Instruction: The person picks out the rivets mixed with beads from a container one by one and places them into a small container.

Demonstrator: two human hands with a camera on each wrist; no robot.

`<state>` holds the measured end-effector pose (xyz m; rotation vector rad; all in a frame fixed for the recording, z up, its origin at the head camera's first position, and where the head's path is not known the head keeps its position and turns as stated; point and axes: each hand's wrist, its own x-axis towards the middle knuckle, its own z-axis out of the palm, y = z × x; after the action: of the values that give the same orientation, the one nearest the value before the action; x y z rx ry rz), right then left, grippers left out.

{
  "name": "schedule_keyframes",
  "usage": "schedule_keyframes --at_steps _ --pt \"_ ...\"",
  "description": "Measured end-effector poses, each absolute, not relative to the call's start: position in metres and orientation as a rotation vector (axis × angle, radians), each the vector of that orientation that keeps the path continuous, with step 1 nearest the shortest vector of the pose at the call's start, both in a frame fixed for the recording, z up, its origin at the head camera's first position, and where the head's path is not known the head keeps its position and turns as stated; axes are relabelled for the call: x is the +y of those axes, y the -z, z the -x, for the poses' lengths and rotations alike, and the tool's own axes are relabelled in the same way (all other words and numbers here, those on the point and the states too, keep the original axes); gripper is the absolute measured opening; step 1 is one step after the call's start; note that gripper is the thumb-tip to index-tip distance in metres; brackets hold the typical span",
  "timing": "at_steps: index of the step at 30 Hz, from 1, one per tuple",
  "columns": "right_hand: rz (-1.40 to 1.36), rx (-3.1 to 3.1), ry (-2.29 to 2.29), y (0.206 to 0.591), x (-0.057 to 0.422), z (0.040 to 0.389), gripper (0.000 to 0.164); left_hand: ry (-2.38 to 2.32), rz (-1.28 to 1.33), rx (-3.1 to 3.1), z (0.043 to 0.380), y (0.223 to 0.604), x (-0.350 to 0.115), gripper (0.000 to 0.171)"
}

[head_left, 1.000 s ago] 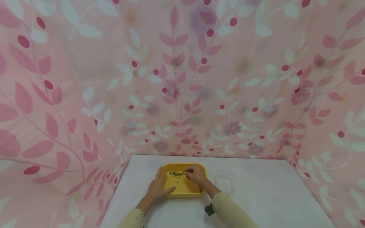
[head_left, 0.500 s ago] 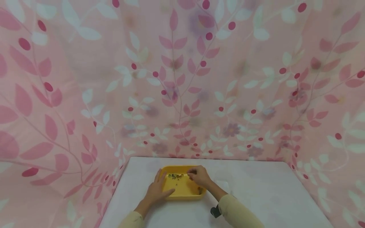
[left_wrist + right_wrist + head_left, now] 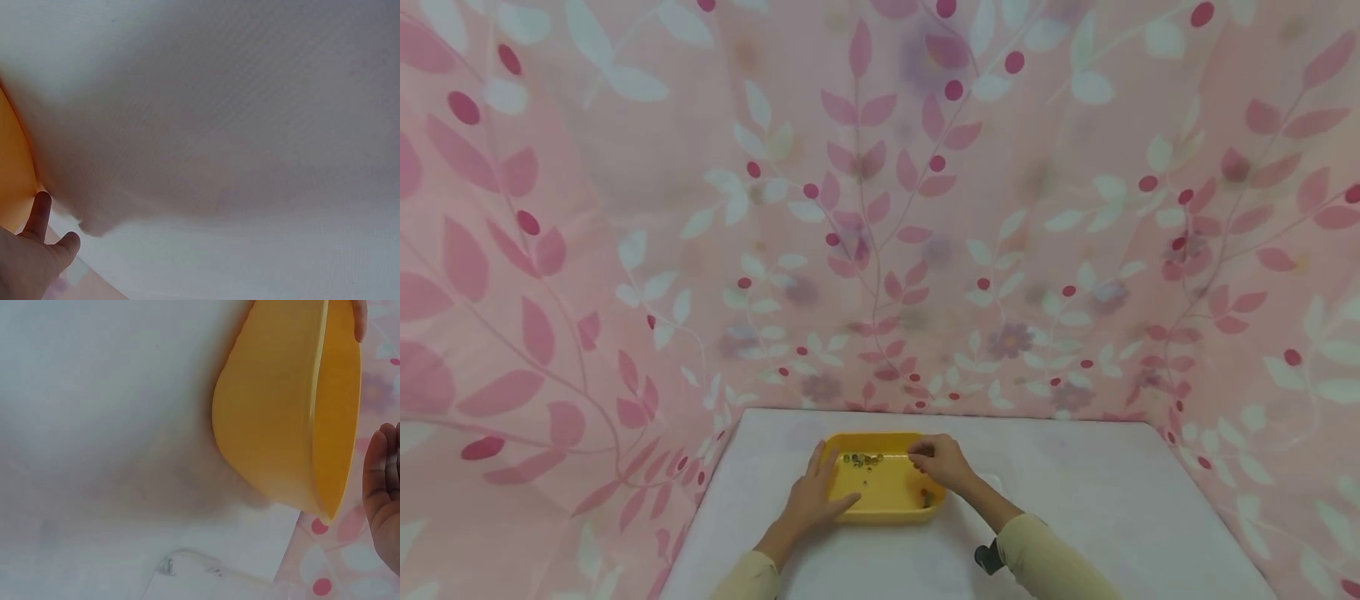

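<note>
A shallow yellow tray (image 3: pixel 887 505) sits on the white table. My left hand (image 3: pixel 808 500) rests at its left side, fingers extended along the rim and thumb reaching over the front left part. Several small round bead-like pieces (image 3: pixel 867 460), greenish and amber, lie in a cluster by the tray's far wall. Two tiny bits lie just in front of them. My right hand (image 3: pixel 943 462) is over the tray's right rim, to the right of the cluster, with fingers curled and fingertips together; I cannot tell whether something small is between them.
Small dark and reddish pieces (image 3: pixel 927 498) sit in the tray's front right corner. A clear plastic container (image 3: pixel 187 572) stands right of the tray, partly behind my right forearm. A dark object (image 3: pixel 989 557) shows beside the right sleeve. Pink floral cloth (image 3: pixel 880 250) surrounds the table.
My right hand has moved right, away from the bead cluster to the tray's right rim, uncovering more of the tray's inside. The left hand stays at the left rim.
</note>
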<state>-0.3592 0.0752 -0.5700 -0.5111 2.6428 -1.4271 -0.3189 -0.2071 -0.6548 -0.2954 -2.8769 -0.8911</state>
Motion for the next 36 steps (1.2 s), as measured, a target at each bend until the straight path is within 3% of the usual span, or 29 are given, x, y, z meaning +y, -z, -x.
schedule_keyframes --at_steps 19,36 --pt "0.340 2.697 1.387 0.563 0.110 0.360 0.017 0.886 0.291 -2.901 0.313 0.641 -0.204 0.096" --pt "0.200 2.698 1.498 0.562 0.148 0.359 0.009 0.883 0.292 -2.894 0.316 0.645 -0.205 0.095"
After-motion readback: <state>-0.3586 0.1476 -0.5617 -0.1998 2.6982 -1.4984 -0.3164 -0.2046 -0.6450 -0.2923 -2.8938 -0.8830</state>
